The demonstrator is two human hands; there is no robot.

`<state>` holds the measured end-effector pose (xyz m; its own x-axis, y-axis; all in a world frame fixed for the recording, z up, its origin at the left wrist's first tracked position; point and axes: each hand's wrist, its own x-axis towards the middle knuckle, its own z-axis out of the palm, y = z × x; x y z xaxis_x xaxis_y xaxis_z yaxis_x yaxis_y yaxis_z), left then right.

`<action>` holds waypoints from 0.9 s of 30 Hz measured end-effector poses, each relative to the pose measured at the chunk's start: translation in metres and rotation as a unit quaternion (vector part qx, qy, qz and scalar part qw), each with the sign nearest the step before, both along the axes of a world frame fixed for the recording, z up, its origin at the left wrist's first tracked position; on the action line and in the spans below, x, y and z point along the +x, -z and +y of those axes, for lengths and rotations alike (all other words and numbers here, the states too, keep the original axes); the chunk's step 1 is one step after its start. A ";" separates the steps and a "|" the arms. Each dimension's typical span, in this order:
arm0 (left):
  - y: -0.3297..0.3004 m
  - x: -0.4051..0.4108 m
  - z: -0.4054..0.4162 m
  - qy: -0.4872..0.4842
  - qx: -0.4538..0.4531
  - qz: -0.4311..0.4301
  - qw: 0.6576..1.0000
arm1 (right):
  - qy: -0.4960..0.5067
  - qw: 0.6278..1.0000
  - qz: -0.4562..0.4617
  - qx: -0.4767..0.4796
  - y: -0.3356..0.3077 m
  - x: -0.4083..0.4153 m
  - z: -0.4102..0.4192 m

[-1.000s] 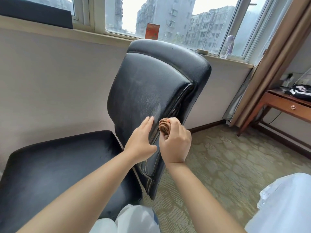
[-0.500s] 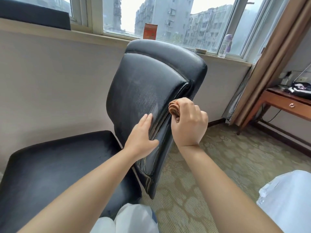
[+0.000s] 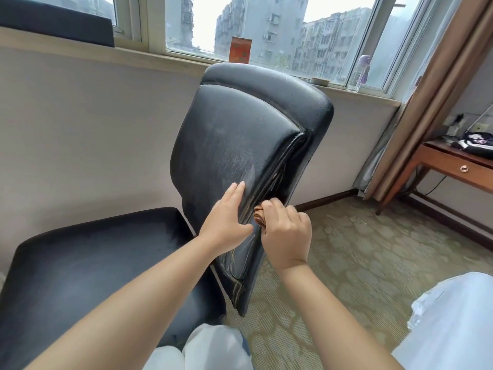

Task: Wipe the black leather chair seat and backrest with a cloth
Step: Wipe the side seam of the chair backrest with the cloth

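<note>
The black leather chair stands sideways before me, its backrest [image 3: 240,134] upright in the middle and its seat [image 3: 88,263] low on the left. My left hand [image 3: 226,217] lies flat with straight fingers on the front face of the backrest, near its right edge. My right hand [image 3: 286,236] grips a bunched brown cloth [image 3: 259,216] and presses it against the backrest's side edge, just right of my left hand. Most of the cloth is hidden inside my fist.
A wall and window sill [image 3: 160,60] run behind the chair, with an orange box [image 3: 240,50] and a bottle [image 3: 360,73] on the sill. A curtain [image 3: 437,97] hangs at right beside a wooden desk [image 3: 453,164]. Patterned carpet [image 3: 373,249] lies to the right.
My right hand with the cloth went up along the backrest's side edge, then came back down to beside my left hand. My left hand stayed on the backrest.
</note>
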<state>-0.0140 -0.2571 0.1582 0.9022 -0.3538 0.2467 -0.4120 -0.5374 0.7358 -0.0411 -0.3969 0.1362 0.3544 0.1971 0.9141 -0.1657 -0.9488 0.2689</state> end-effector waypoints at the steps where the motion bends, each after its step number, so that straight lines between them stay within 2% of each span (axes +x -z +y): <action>1: -0.001 -0.001 0.001 0.002 0.001 0.001 1.000 | 0.000 1.000 0.001 -0.001 -0.002 0.000 0.002; 12: -0.012 -0.003 0.008 0.018 0.013 0.015 1.000 | 0.002 0.994 -0.107 -0.016 -0.081 0.013 -0.005; 27: -0.003 -0.008 0.005 0.010 0.008 0.023 1.000 | 0.023 0.999 -0.016 0.023 -0.014 0.002 0.006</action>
